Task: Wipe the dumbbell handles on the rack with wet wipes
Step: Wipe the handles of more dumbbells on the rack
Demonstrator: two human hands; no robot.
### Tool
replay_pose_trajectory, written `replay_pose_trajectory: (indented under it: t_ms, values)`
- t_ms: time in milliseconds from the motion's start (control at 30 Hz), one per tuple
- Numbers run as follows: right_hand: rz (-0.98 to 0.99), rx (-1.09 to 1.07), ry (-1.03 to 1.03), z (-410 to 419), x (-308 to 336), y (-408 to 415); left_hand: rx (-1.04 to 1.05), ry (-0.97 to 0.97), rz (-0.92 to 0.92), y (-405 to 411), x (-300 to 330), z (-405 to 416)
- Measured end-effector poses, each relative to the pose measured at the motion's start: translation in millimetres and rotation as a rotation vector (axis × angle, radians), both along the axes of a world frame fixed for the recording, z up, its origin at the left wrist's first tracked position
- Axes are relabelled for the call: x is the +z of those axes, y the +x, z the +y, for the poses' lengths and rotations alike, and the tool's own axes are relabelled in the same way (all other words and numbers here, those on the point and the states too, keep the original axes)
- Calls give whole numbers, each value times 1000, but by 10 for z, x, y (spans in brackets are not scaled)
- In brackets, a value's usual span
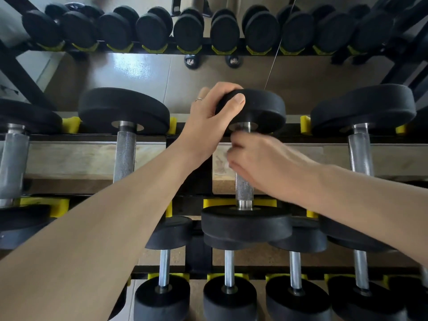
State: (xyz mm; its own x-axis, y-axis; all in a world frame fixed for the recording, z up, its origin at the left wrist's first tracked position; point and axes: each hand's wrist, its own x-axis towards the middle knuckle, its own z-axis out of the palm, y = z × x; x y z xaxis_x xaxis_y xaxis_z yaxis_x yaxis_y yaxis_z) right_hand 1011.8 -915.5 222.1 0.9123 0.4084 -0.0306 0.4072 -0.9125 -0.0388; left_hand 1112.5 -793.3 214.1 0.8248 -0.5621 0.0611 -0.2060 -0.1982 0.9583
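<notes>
A black-headed dumbbell with a knurled steel handle (243,191) lies across the upper tier of the rack (92,137), in the middle of the view. My left hand (208,117) grips the edge of its far head (264,107), thumb on top. My right hand (266,163) is curled round the upper part of the handle and looks motion-blurred. No wet wipe shows; anything inside that hand is hidden by the fingers. The near head (245,224) rests on a yellow cradle (213,202).
Neighbouring dumbbells lie on the same tier to the left (125,151) and right (360,151). A lower tier holds several smaller dumbbells (229,269). Beyond the rack a row of black dumbbell heads (224,31) lines the top of the view above a tiled floor (129,72).
</notes>
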Motion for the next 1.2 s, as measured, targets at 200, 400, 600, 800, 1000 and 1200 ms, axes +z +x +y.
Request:
replay_pose_trajectory:
  t_ms: [200, 400, 600, 800, 1000, 1200]
  values:
    - [-87, 124, -203, -97, 133, 154, -19, -9, -11, 25, -10, 16]
    - [158, 134, -207, 98, 124, -101, -11, -26, 16, 20, -8, -7]
    - [-63, 106, -273, -58, 161, 214, -17, -22, -1, 8, 3, 17]
    - [154, 290, -276, 75, 280, 41, -13, -14, -8, 1, 0, 13]
    - [-27, 88, -214, -1, 156, 119, -7, -5, -4, 6, -21, 5]
    - [79, 205, -195, 29, 223, 91, -15, 3, -2, 13, -25, 5]
